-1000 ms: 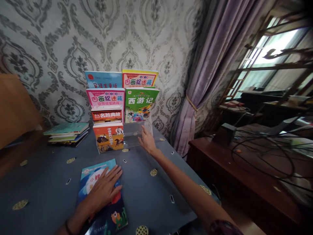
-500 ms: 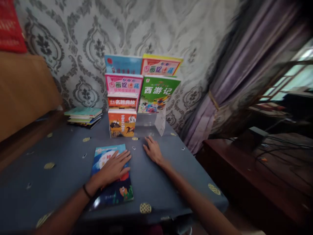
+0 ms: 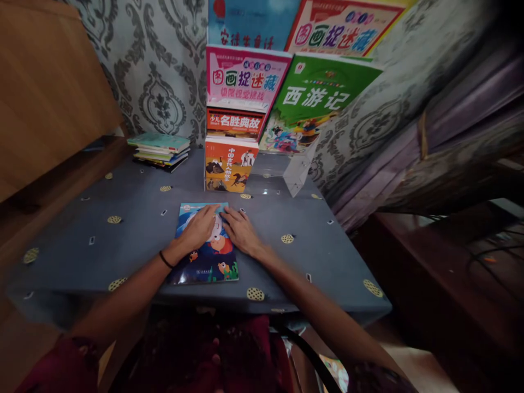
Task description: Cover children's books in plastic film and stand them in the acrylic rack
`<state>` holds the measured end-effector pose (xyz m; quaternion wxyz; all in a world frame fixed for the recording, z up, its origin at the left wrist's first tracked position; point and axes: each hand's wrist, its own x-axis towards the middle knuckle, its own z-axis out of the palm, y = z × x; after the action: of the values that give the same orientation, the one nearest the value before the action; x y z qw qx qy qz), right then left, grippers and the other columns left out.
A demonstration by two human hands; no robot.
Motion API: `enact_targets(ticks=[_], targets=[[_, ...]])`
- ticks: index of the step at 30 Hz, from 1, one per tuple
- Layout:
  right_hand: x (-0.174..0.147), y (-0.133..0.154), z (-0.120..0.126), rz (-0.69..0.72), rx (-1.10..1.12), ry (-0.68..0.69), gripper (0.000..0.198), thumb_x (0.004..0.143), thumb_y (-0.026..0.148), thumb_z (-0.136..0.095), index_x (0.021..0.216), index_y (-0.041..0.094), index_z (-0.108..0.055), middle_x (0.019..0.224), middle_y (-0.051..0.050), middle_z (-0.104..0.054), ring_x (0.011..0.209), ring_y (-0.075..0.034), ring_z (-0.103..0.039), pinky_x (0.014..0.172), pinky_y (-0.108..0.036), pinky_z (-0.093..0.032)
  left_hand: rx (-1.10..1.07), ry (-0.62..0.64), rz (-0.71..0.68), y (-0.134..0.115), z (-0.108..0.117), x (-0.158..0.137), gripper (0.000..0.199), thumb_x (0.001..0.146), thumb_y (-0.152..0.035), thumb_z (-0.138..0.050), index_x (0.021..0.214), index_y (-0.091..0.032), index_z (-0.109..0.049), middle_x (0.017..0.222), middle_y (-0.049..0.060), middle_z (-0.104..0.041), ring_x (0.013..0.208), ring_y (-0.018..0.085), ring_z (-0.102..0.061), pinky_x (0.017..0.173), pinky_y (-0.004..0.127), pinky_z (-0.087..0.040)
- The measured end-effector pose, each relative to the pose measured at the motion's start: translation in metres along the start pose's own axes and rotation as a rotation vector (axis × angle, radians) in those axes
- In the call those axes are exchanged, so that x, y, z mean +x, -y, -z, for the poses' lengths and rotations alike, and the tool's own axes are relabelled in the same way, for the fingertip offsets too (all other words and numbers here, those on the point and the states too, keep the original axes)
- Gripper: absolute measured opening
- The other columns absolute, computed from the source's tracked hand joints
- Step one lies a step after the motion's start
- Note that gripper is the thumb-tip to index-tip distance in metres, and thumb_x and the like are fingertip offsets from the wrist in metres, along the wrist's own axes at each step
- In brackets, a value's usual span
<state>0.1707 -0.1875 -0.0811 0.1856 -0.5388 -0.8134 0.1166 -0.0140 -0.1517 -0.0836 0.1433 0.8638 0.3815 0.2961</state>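
Observation:
A blue picture book [image 3: 204,267] with cartoon fish on its cover lies closed and flat on the table near the front edge. My left hand [image 3: 199,227] rests across the upper part of the cover, fingers stretched toward the top right corner. At the book's upper right edge is my right hand [image 3: 242,232], its fingers extended and reaching the corner, the palm over the tablecloth. Neither hand is wrapped round the book. The left hand covers most of the title.
Behind the book, a clear display rack [image 3: 301,169] holds several books, including a green book [image 3: 319,98] and an orange book [image 3: 231,166]. A stack of books [image 3: 159,147] lies at the back left. A patterned cloth covers the table [image 3: 139,251]. A curtain [image 3: 385,147] hangs at right.
My right hand has moved left from the bare tablecloth to the book's right edge. My left hand has shifted slightly on the cover. The view has tilted downward.

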Motion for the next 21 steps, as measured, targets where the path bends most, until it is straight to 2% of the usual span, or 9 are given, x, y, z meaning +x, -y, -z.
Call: enact_targets(ticks=[5, 8, 10, 13, 16, 18, 21], targets=[[-0.022, 0.011, -0.001, -0.016, -0.017, 0.016, 0.051, 0.103, 0.034, -0.041, 0.15, 0.016, -0.045, 0.16, -0.016, -0.038, 0.148, -0.028, -0.035, 0.121, -0.054, -0.023, 0.22, 0.055, 0.161, 0.014, 0.012, -0.005, 0.048, 0.096, -0.029, -0.048, 0.137, -0.005, -0.048, 0.146, 0.026, -0.05, 0.141, 0.036, -0.043, 0.117, 0.056, -0.03], [-0.047, 0.023, -0.002, -0.004, -0.009, 0.012, 0.054, 0.103, 0.038, -0.042, 0.153, 0.018, -0.041, 0.162, -0.015, -0.035, 0.149, -0.03, -0.033, 0.122, -0.056, -0.022, 0.221, 0.051, 0.266, 0.022, 0.018, -0.012, 0.053, 0.097, -0.036, -0.048, 0.14, -0.005, -0.045, 0.153, 0.028, -0.041, 0.145, 0.041, -0.035, 0.118, 0.063, -0.022], [-0.062, 0.031, -0.004, 0.008, 0.013, 0.006, 0.055, 0.102, 0.039, -0.045, 0.153, 0.02, -0.04, 0.162, -0.014, -0.034, 0.149, -0.031, -0.031, 0.122, -0.056, -0.022, 0.178, 0.018, 0.314, 0.027, 0.021, -0.019, 0.054, 0.096, -0.037, -0.049, 0.141, -0.009, -0.043, 0.158, 0.027, -0.034, 0.148, 0.041, -0.029, 0.118, 0.064, -0.022], [-0.078, 0.038, -0.006, 0.021, 0.074, -0.002, 0.059, 0.1, 0.04, -0.049, 0.154, 0.019, -0.038, 0.163, -0.015, -0.031, 0.151, -0.031, -0.028, 0.122, -0.056, -0.024, 0.046, -0.038, 0.315, 0.029, 0.026, -0.028, 0.053, 0.094, -0.034, -0.049, 0.142, -0.011, -0.042, 0.161, 0.024, -0.028, 0.151, 0.037, -0.024, 0.12, 0.058, -0.024], [-0.082, 0.041, -0.008, 0.016, 0.125, 0.002, 0.061, 0.099, 0.038, -0.052, 0.154, 0.015, -0.039, 0.164, -0.017, -0.028, 0.152, -0.033, -0.024, 0.122, -0.057, -0.026, -0.138, -0.131, 0.346, 0.026, 0.032, -0.03, 0.051, 0.092, -0.03, -0.053, 0.139, -0.012, -0.045, 0.158, 0.022, -0.034, 0.152, 0.033, -0.023, 0.122, 0.053, -0.023], [-0.083, 0.042, -0.008, 0.005, 0.142, 0.004, 0.062, 0.098, 0.038, -0.054, 0.153, 0.014, -0.04, 0.164, -0.019, -0.028, 0.152, -0.034, -0.024, 0.122, -0.058, -0.026, -0.337, -0.25, 0.464, 0.024, 0.036, -0.028, 0.047, 0.089, -0.029, -0.059, 0.133, -0.016, -0.051, 0.152, 0.019, -0.044, 0.149, 0.031, -0.031, 0.121, 0.05, -0.027], [-0.083, 0.044, -0.004, -0.004, 0.159, 0.018, 0.063, 0.097, 0.036, -0.056, 0.153, 0.013, -0.039, 0.163, -0.02, -0.028, 0.152, -0.034, -0.024, 0.122, -0.058, -0.026, -0.755, -0.478, 0.752, 0.023, 0.041, -0.025, 0.036, 0.086, -0.026, -0.067, 0.121, -0.02, -0.059, 0.135, 0.012, -0.061, 0.134, 0.027, -0.052, 0.116, 0.044, -0.039]])
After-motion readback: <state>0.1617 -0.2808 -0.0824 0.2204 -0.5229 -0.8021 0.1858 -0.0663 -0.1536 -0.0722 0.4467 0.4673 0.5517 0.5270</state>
